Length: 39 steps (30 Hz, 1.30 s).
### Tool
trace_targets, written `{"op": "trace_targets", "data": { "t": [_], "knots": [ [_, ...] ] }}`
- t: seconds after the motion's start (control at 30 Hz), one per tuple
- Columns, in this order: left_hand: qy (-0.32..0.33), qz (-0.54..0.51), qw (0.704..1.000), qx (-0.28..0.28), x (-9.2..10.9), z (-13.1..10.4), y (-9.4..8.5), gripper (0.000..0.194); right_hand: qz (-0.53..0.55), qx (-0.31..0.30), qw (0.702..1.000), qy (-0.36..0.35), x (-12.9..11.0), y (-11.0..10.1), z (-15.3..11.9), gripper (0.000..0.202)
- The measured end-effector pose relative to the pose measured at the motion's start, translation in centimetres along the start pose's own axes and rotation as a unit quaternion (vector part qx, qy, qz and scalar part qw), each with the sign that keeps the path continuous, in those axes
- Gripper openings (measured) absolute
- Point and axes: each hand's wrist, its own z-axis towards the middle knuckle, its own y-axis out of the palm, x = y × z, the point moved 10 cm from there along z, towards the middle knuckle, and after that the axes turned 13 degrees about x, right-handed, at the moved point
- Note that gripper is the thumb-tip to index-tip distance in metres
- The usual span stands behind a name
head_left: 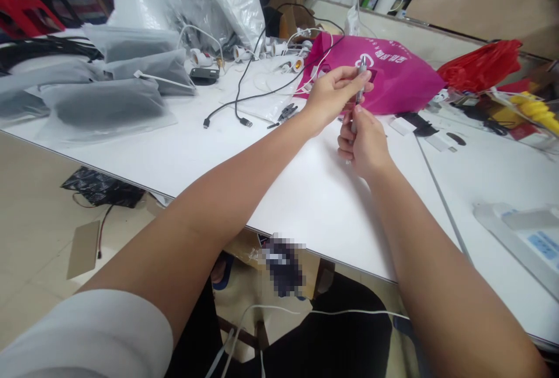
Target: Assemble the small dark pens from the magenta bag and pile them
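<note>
Above the white table [305,191], my two hands meet on a slim pen [362,65] held nearly upright. Its pointed, silvery tip sticks up past the fingers of my left hand [338,92], which pinches the upper part. Just below, my right hand [367,139] is closed round the lower part. Fingers hide much of the barrel, so I cannot tell whether it is one piece or two. Small dark grey pieces [288,112] lie on the table left of my hands. A black USB cable [247,122] lies farther left.
Behind my hands lies a magenta bag [406,78], with a red plastic bag [480,66] to its right. Frosted pouches [105,104] cover the table's left side. Lamp sockets [279,49] and cables clutter the back. A pale device [524,244] sits at the right.
</note>
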Motion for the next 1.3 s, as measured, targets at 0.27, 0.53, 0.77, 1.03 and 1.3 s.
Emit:
{"op": "trace_targets", "data": {
  "t": [0.27, 0.53, 0.77, 1.03, 1.3],
  "knots": [
    [0.055, 0.024, 0.998, -0.028, 0.9, -0.4, 0.5, 0.005, 0.008, 0.018, 1.0, 0.001, 0.2, -0.5, 0.4, 0.06],
    [0.075, 0.167, 0.982, -0.047, -0.1, -0.4, 1.2, 0.011, 0.037, 0.046, 0.998, 0.033, -0.3, -0.5, 0.3, 0.05],
    [0.114, 0.32, 0.937, -0.075, -0.3, -0.2, 1.4, 0.035, 0.061, 0.033, 0.996, 0.048, -0.1, -0.4, 0.6, 0.045],
    [0.034, 0.158, 0.981, -0.106, -1.0, -0.8, 1.8, 0.03, 0.071, 0.034, 0.996, 0.036, -0.3, -0.9, 1.2, 0.049],
    [-0.056, 0.048, 0.989, -0.128, -2.5, -1.8, 2.7, 0.037, 0.144, 0.053, 0.988, 0.016, 0.1, -2.6, 3.6, 0.047]
  ]
}}
